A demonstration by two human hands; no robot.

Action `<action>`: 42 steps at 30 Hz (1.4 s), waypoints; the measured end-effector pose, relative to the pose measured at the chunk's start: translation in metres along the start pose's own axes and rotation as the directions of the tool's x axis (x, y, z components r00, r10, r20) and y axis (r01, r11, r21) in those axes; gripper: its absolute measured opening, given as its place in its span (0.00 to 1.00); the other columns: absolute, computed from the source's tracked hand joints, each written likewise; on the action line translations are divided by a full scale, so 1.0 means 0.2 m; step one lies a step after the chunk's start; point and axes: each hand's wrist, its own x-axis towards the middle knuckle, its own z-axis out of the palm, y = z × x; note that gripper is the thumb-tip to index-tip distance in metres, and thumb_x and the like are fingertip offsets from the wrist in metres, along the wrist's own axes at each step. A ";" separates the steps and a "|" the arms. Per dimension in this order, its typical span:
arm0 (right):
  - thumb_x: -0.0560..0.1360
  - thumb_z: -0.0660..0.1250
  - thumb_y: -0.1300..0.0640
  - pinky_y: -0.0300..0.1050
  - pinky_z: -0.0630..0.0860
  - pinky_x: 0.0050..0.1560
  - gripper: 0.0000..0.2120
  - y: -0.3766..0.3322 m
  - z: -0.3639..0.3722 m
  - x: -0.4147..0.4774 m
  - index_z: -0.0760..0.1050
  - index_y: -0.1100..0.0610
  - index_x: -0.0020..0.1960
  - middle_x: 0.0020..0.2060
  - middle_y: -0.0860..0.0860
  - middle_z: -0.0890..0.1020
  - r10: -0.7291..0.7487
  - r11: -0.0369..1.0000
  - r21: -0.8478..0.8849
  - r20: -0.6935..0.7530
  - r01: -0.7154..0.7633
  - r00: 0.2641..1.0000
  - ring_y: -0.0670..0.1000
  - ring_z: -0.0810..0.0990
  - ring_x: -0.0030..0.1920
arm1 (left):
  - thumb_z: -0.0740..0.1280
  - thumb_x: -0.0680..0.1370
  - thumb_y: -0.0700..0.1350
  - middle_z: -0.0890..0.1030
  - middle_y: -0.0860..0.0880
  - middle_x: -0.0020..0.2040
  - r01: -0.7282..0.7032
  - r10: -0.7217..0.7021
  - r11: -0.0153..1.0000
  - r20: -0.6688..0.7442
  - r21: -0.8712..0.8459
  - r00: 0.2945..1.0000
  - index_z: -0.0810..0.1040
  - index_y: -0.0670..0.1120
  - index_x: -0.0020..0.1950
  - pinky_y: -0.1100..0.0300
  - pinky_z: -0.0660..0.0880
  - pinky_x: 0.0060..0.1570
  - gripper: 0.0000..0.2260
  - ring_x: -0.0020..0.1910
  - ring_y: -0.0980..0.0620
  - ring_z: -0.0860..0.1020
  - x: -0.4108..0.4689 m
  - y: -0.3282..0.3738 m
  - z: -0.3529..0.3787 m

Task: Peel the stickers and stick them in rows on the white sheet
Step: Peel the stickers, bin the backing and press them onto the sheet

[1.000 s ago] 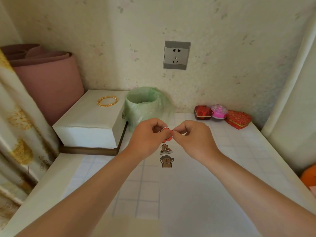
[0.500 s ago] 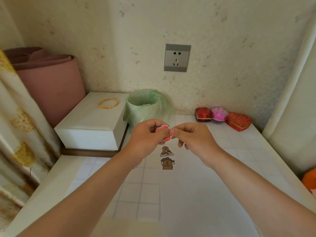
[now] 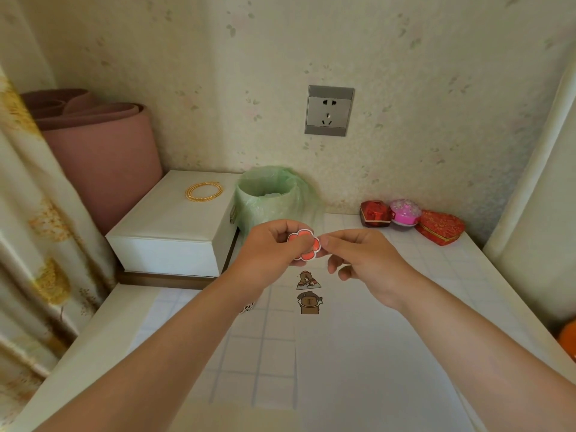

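A red flower-shaped sticker (image 3: 307, 246) with a white border is held up above the table. My left hand (image 3: 274, 249) pinches its left side with thumb over the front. My right hand (image 3: 361, 260) pinches its right edge between thumb and forefinger, the other fingers loosely curled. Below the hands lies the white sheet (image 3: 374, 353) on the table. Two brown bear stickers are stuck on it in a column, one (image 3: 308, 280) above the other (image 3: 309, 304). A small dark-patterned sticker piece (image 3: 247, 306) peeks out beside my left forearm.
A green-lined bin (image 3: 269, 198) stands at the back behind the hands. A white box (image 3: 174, 232) with a gold bangle (image 3: 204, 191) on it sits at the left. Red and pink trinket boxes (image 3: 405, 215) stand back right. A pink roll (image 3: 103, 157) and curtain fill the left.
The hands have turned the red sticker so its flower face shows more fully. My right hand's lower fingers have spread slightly. Both hands stay at about the same spot.
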 end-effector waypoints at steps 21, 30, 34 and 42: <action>0.79 0.68 0.58 0.42 0.70 0.31 0.07 0.00 0.04 -0.01 0.84 0.57 0.46 0.39 0.50 0.86 -0.002 1.000 -0.024 -0.045 0.001 0.999 0.48 0.77 0.31 | 0.72 0.76 0.37 0.84 0.49 0.36 0.016 -0.017 0.999 -0.032 -0.049 0.999 0.83 0.42 0.48 0.62 0.81 0.41 0.03 0.37 0.55 0.81 -0.01 0.00 0.01; 0.77 0.68 0.60 0.31 0.67 0.29 0.09 -0.01 0.03 -0.01 0.84 0.54 0.40 0.32 0.47 0.84 -0.181 0.912 -0.384 -0.057 0.145 0.982 0.44 0.77 0.29 | 0.71 0.75 0.35 0.84 0.51 0.35 -0.051 0.051 0.995 0.000 0.081 0.999 0.83 0.43 0.45 0.61 0.81 0.40 0.04 0.35 0.55 0.82 -0.01 -0.01 0.02; 0.77 0.69 0.59 0.30 0.67 0.28 0.08 -0.01 0.01 -0.01 0.84 0.56 0.41 0.30 0.43 0.83 -0.188 0.918 -0.365 -0.054 0.156 0.981 0.42 0.75 0.27 | 0.71 0.75 0.35 0.84 0.50 0.36 -0.050 0.048 0.996 0.027 0.080 0.998 0.84 0.42 0.45 0.60 0.81 0.41 0.04 0.35 0.55 0.82 -0.01 0.00 0.00; 0.78 0.69 0.59 0.32 0.68 0.28 0.07 0.01 0.01 -0.01 0.84 0.56 0.44 0.36 0.48 0.85 -0.185 0.936 -0.313 -0.049 0.161 0.981 0.44 0.76 0.28 | 0.71 0.76 0.36 0.84 0.49 0.36 -0.053 0.052 0.997 0.017 0.062 0.998 0.83 0.43 0.46 0.60 0.82 0.41 0.03 0.36 0.56 0.82 -0.02 0.00 0.01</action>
